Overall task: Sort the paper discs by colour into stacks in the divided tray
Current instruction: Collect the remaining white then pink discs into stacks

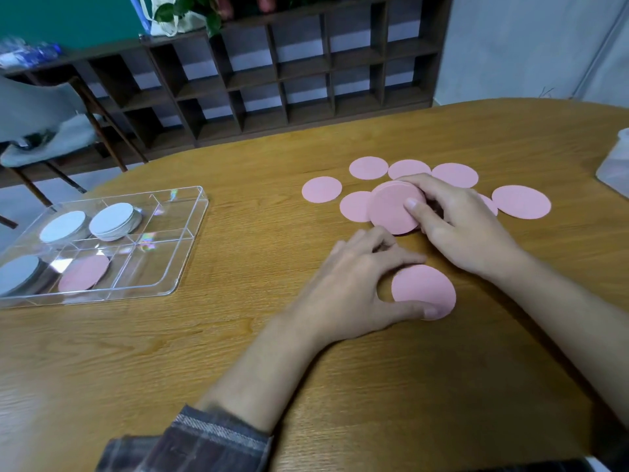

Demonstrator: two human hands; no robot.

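Several pink paper discs (pixel 321 189) lie spread on the wooden table (pixel 238 335) at the middle right. My right hand (pixel 466 229) grips a small stack of pink discs (pixel 391 211) tilted up off the table, thumb on its face. My left hand (pixel 354 294) pinches a single pink disc (pixel 423 291) lying nearer to me, between thumb and forefinger. The clear divided tray (pixel 190 240) stands at the left. It holds white disc stacks (pixel 114 219) in the far compartments, a greyish stack at the near left, and a pink disc (pixel 83 272) leaning in a near compartment.
A dark wooden cubby shelf (pixel 289 73) runs behind the table. A chair (pixel 51 131) stands at the far left. A white bag (pixel 616 165) sits at the table's right edge.
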